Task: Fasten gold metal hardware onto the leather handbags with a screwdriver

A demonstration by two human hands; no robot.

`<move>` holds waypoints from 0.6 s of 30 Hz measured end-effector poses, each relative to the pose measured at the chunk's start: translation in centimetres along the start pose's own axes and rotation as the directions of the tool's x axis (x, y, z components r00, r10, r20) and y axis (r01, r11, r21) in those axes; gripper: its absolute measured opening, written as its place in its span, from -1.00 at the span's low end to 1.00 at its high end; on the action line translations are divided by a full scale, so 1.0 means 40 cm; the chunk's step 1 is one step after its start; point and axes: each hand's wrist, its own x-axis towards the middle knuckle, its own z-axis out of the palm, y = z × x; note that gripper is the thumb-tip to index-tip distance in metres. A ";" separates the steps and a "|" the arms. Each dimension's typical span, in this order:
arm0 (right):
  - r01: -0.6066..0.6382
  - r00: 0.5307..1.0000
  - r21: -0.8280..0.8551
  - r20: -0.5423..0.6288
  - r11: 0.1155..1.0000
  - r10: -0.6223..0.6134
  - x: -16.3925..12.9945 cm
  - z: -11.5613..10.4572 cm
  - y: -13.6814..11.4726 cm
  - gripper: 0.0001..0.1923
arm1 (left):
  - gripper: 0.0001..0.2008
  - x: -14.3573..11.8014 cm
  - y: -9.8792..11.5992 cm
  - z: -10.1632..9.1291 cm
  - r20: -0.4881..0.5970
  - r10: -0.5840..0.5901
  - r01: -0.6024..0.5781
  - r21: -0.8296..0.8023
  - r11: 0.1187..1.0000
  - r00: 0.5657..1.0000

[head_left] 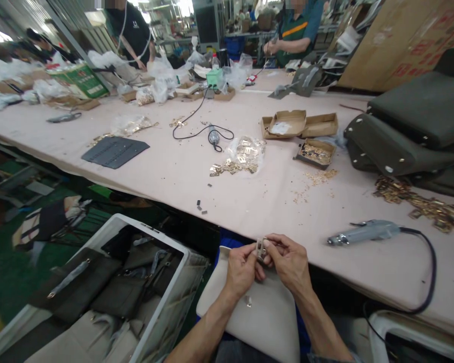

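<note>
Over my lap lies a cream-coloured bag piece point(265, 307) with a small shiny metal fitting point(248, 301) on it. My left hand point(242, 269) pinches a small beige tab point(260, 247) from the left side. Meeting it from the right, my right hand point(289, 261) closes thumb and fingers on the same tab, beside a bit of gold-coloured metal. Whether this tab is joined to the bag piece is hidden by my fingers. On the table to the right rests a grey electric screwdriver point(366, 233) with its black cable, apart from my hands.
Gold metal plates point(236, 164) lie in a heap mid-table. A small box point(317, 153) holds tiny gold parts, some scattered before it. Dark bags point(412, 121) are stacked right. A white crate point(162, 233) of bags stands left. Two co-workers point(297, 33) stand across the table.
</note>
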 end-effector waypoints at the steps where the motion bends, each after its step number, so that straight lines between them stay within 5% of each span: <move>1: 0.009 1.000 0.007 -0.004 1.000 -0.009 -0.003 0.001 0.001 -0.53 | -0.55 0.000 -0.001 0.002 0.004 -0.004 0.004 -0.008 1.000 1.000; 18: 0.079 0.996 0.071 -0.051 0.994 -0.075 -0.012 0.029 0.014 -0.64 | -0.59 -0.001 -0.010 -0.002 0.056 0.025 -0.022 -0.053 0.998 0.998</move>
